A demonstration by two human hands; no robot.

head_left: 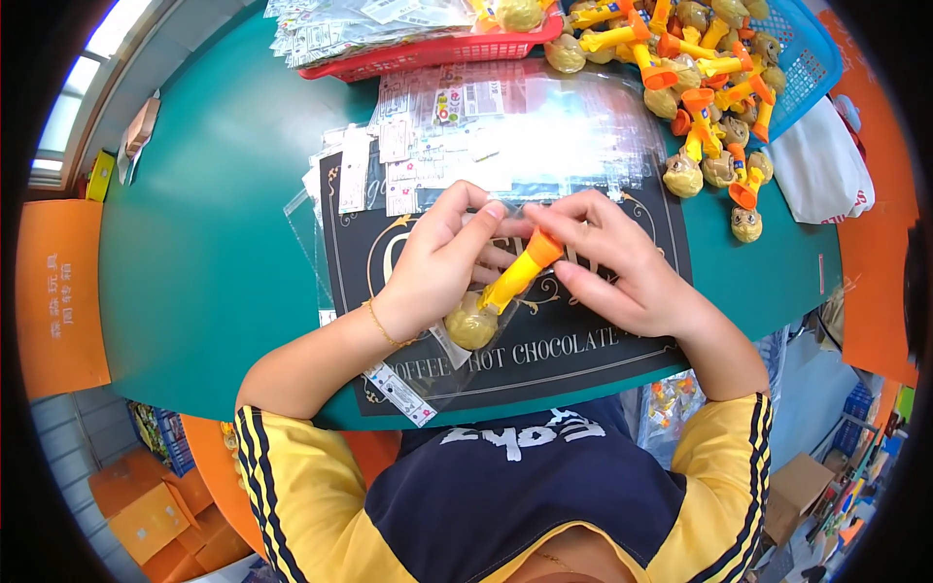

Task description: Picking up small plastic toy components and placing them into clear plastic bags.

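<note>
A toy (517,277) with a gold ball-shaped head, a yellow stem and a flared orange end lies slanted over the dark mat, its head toward me. Around it is a clear plastic bag (452,374) with a printed strip at its lower corner. My left hand (442,255) pinches the bag's edge between thumb and fingers, just beyond the orange end. On the other side, my right hand (622,267) curls around that end, index fingertip at the bag's edge and thumb lower down; its exact grip on the thin film is hard to see.
Flat clear bags (437,126) lie spread across the far part of the printed dark mat (583,364). Behind them stands a red basket (428,56) of packaging. Similar toys (714,92) spill from a blue basket (802,49) at far right, beside a white bag (821,170).
</note>
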